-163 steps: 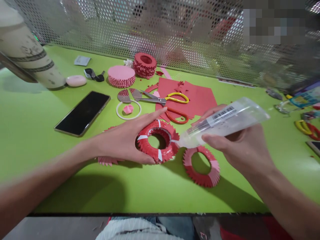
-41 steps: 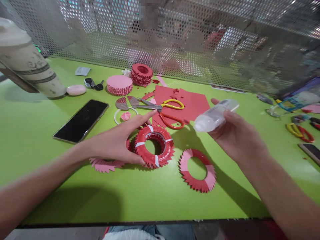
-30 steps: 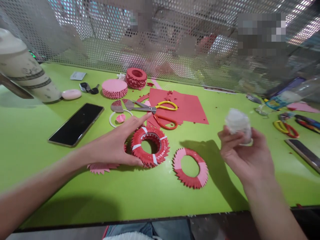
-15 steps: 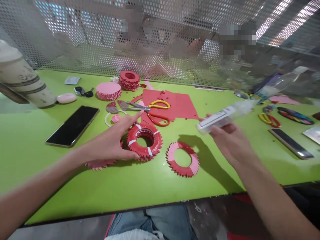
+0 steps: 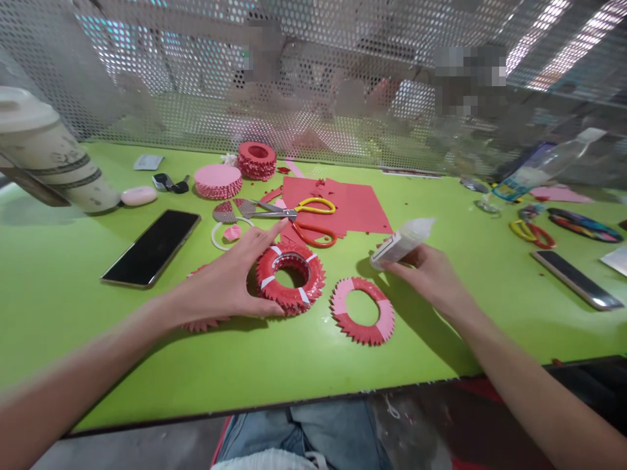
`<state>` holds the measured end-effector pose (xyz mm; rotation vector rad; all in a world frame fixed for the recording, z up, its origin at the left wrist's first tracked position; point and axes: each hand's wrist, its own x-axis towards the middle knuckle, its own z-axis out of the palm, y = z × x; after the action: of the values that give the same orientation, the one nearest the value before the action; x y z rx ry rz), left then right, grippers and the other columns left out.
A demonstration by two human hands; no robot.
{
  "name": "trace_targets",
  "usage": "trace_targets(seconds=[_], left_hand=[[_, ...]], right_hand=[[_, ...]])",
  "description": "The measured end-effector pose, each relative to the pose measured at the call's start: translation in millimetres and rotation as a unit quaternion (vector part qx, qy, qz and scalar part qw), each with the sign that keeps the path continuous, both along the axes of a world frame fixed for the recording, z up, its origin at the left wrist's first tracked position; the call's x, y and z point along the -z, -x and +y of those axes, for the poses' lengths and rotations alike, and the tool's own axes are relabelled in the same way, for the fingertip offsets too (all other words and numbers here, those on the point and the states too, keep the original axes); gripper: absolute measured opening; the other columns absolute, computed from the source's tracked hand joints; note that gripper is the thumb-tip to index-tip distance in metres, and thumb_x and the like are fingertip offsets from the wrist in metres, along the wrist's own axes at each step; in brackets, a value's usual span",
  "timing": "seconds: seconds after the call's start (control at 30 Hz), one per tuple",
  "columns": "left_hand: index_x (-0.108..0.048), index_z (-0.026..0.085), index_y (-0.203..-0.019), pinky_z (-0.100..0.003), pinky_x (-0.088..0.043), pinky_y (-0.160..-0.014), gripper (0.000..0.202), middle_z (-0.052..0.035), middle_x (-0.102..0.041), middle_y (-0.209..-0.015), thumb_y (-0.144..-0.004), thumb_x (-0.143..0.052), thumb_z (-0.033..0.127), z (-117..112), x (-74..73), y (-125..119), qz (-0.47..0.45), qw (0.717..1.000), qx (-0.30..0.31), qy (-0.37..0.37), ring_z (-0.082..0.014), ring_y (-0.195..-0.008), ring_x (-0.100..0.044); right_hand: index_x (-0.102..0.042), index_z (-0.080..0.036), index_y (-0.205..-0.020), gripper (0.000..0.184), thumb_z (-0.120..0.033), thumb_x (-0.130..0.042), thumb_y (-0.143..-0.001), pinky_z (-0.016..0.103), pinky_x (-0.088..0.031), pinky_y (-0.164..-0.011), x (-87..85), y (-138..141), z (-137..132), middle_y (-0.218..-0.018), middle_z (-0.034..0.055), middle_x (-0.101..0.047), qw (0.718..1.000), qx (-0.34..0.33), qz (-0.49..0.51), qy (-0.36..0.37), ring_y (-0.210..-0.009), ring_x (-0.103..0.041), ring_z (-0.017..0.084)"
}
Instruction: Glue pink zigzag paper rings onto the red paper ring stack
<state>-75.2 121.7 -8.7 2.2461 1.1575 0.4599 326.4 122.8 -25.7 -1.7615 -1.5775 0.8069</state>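
A thick red paper ring stack [image 5: 311,281] with jagged edges, glossy on top and marked with white strips, stands on the green table. My left hand [image 5: 230,281] grips its left side, thumb at the near edge and index finger toward the far edge. Beneath that hand a pink jagged paper piece is partly hidden. In my right hand [image 5: 431,274] is a translucent glue bottle [image 5: 399,243], tilted just over the table with its nozzle pointing up and right. Between the hands lies a flat pink-and-red paper ring [image 5: 343,320].
Scissors [image 5: 313,225] rest on red paper sheets [image 5: 362,202]. Pink discs [image 5: 218,179] and red rings [image 5: 257,160] are stacked behind. A phone [image 5: 151,248] and a tumbler [image 5: 53,156] stand left; another phone [image 5: 578,279] and a clear bottle [image 5: 543,166] are right. A perforated screen [image 5: 313,124] borders the back.
My right hand has swung the glue bottle lower and to the left, turning its nozzle more upward. My left hand keeps its hold on the ring stack. The view has shifted slightly.
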Motion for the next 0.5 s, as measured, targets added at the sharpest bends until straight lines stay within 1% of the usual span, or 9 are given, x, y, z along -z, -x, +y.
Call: trace_targets(seconds=[0.07, 0.1, 0.17, 0.2, 0.23, 0.3, 0.37, 0.43, 0.5], left_hand=[[-0.005, 0.034, -0.184, -0.064, -0.046, -0.127, 0.14, -0.018, -0.046, -0.172, -0.078, -0.091, 0.066, 0.7, 1.4, 1.8, -0.002, 1.0, 0.014, -0.01, -0.0474, -0.158, -0.047], [-0.005, 0.034, -0.184, -0.063, -0.047, -0.126, 0.14, -0.018, -0.047, -0.171, -0.079, -0.091, 0.066, 0.9, 2.0, 2.7, -0.001, 1.0, 0.018, -0.015, -0.047, -0.157, -0.048], [-0.005, 0.033, -0.184, -0.062, -0.048, -0.126, 0.138, -0.0185, -0.047, -0.172, -0.08, -0.09, 0.068, 1.2, 2.6, 4.3, 0.003, 1.0, 0.019, -0.021, -0.0471, -0.157, -0.048], [-0.006, 0.033, -0.184, -0.062, -0.047, -0.126, 0.138, -0.0185, -0.047, -0.173, -0.08, -0.089, 0.07, 1.3, 2.6, 4.9, 0.006, 1.0, 0.016, -0.024, -0.0475, -0.157, -0.048], [-0.006, 0.033, -0.184, -0.062, -0.047, -0.126, 0.139, -0.0184, -0.047, -0.173, -0.08, -0.089, 0.071, 1.3, 2.5, 5.3, 0.009, 1.0, 0.013, -0.026, -0.0478, -0.157, -0.047], [-0.005, 0.033, -0.184, -0.061, -0.047, -0.127, 0.14, -0.0183, -0.047, -0.173, -0.079, -0.089, 0.073, 1.5, 2.0, 5.6, 0.012, 0.999, 0.009, -0.031, -0.048, -0.157, -0.048], [-0.004, 0.032, -0.184, -0.062, -0.047, -0.126, 0.141, -0.0192, -0.049, -0.172, -0.079, -0.088, 0.073, 1.5, 1.6, 5.3, 0.017, 0.999, 0.006, -0.035, -0.048, -0.155, -0.05], [-0.004, 0.031, -0.184, -0.062, -0.047, -0.125, 0.14, -0.0201, -0.049, -0.172, -0.08, -0.088, 0.073, 1.5, 1.6, 5.1, 0.025, 0.999, 0.004, -0.04, -0.0481, -0.152, -0.052], [-0.004, 0.033, -0.184, -0.063, -0.046, -0.126, 0.141, -0.0198, -0.046, -0.175, -0.079, -0.088, 0.074, 1.8, 2.1, 5.7, 0.029, 0.999, 0.008, -0.046, -0.0481, -0.153, -0.052]], right_hand=[[-0.074, -0.024, -0.123, 0.061, -0.061, -0.095, -0.079, 0.061, -0.061, -0.103, -0.2, -2.9, -4.3, -0.125, 0.0147, -0.082, 1.0, 0.021, 0.011, -0.012, -0.113, -0.078, 0.038], [-0.071, -0.025, -0.123, 0.064, -0.061, -0.096, -0.077, 0.058, -0.062, -0.098, -0.1, -5.1, -8.3, -0.125, 0.0136, -0.08, 0.998, 0.052, 0.01, -0.031, -0.111, -0.077, 0.037], [-0.066, -0.027, -0.114, 0.061, -0.063, -0.096, -0.075, 0.051, -0.061, -0.087, -0.7, -9.5, -21.0, -0.118, 0.01, -0.077, 0.988, 0.129, 0.002, -0.08, -0.102, -0.074, 0.032], [-0.065, -0.027, -0.107, 0.056, -0.064, -0.093, -0.076, 0.049, -0.06, -0.082, -1.6, -10.5, -29.5, -0.11, 0.008, -0.075, 0.984, 0.151, -0.002, -0.094, -0.096, -0.072, 0.031], [-0.064, -0.028, -0.102, 0.051, -0.066, -0.09, -0.079, 0.048, -0.059, -0.08, -3.2, -10.1, -39.2, -0.102, 0.0065, -0.073, 0.984, 0.148, -0.007, -0.094, -0.091, -0.07, 0.029], [-0.067, -0.027, -0.1, 0.045, -0.067, -0.084, -0.086, 0.049, -0.059, -0.084, -7.9, -3.8, -59.6, -0.098, 0.0066, -0.073, 0.996, 0.066, -0.02, -0.057, -0.092, -0.071, 0.031], [-0.07, -0.029, -0.12, 0.047, -0.059, -0.086, -0.087, 0.056, -0.059, -0.101, -12.7, 9.0, -76.6, -0.124, 0.01, -0.076, 0.998, -0.028, -0.059, -0.023, -0.114, -0.073, 0.036], [-0.06, -0.033, -0.148, 0.077, -0.052, -0.093, -0.08, 0.063, -0.053, -0.117, -15.1, 23.7, -86.4, -0.157, 0.0118, -0.065, 0.989, -0.097, -0.108, -0.012, -0.139, -0.066, 0.042], [-0.049, -0.033, -0.161, 0.1, -0.051, -0.097, -0.075, 0.067, -0.046, -0.126, -13.7, 35.6, -88.4, -0.171, 0.014, -0.053, 0.978, -0.147, -0.146, -0.02, -0.153, -0.055, 0.046]])
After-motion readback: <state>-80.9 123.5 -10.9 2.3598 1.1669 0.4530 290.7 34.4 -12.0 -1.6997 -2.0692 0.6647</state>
